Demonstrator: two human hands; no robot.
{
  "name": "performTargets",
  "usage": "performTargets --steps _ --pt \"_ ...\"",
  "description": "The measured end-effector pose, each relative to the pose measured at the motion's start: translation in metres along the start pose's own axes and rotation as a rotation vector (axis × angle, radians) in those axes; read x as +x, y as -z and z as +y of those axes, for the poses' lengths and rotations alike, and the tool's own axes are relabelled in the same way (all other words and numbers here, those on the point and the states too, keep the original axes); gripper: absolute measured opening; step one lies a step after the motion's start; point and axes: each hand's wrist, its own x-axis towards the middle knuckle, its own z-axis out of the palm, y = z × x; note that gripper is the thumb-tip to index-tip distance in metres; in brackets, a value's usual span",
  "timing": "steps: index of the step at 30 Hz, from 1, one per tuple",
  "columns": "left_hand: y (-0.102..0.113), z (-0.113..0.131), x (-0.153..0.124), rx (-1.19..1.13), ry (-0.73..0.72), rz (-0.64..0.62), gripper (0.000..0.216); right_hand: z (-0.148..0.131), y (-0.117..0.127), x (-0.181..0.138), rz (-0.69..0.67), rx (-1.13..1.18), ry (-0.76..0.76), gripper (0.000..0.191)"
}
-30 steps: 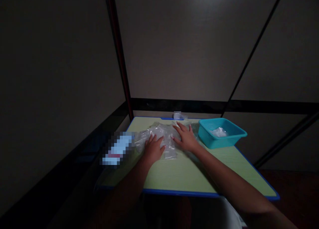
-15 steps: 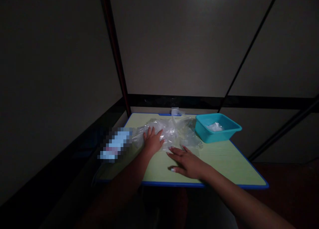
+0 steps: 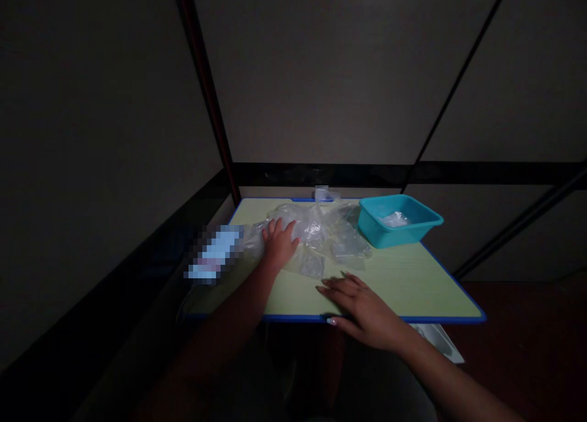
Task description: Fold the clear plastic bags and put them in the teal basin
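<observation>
A loose spread of crumpled clear plastic bags (image 3: 314,229) lies across the middle of the table. My left hand (image 3: 279,244) rests on the left part of them, fingers spread. Just in front of the pile, one small flat clear bag (image 3: 312,265) lies on the tabletop. My right hand (image 3: 362,309) is over the table's front edge, fingers stretched out and thumb apart, with nothing in it. Its fingertips are close to the small bag but do not touch it.
A turquoise plastic basin (image 3: 394,235) with clear plastic inside stands at the back right of the pale green table (image 3: 408,287). On the left edge is a blurred-out rectangular object (image 3: 215,254). A small clear packet (image 3: 321,193) is at the back edge. Walls close in behind and left.
My right hand has drawn back toward the front edge, away from the bags. The small flat bag now shows uncovered. My left hand stays on the pile. The view has tilted slightly.
</observation>
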Motion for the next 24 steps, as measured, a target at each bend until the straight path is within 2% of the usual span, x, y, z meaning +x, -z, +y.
performTargets --steps 2,4,8,11,14,17,21,24 --pt "0.008 0.005 -0.006 -0.046 -0.06 0.02 0.049 0.003 -0.004 0.005 0.033 -0.025 -0.027 0.057" --pt "0.018 0.009 -0.015 -0.113 -0.162 -0.015 0.045 0.005 -0.008 0.013 0.035 -0.041 -0.041 0.06" --pt "0.038 0.004 -0.047 -0.214 -0.386 -0.199 0.043 0.003 -0.014 0.019 -0.001 -0.029 -0.023 0.071" --pt "0.046 -0.009 -0.082 -0.191 -0.47 -0.303 0.046 -0.001 -0.01 0.007 -0.01 0.014 0.029 0.072" --pt "0.047 -0.022 -0.116 -0.122 -0.505 -0.303 0.052 0.001 -0.006 -0.015 -0.008 0.044 0.075 0.063" --pt "0.046 -0.025 -0.138 -0.082 -0.551 -0.296 0.054 0.008 -0.01 -0.031 0.059 0.039 0.069 0.058" --pt "0.045 -0.012 -0.144 -0.07 -0.537 -0.242 0.05 0.011 -0.021 -0.031 0.208 -0.059 -0.017 0.056" --pt "0.043 0.002 -0.139 -0.046 -0.561 -0.214 0.06 0.0 -0.027 -0.021 0.247 -0.138 -0.035 0.058"
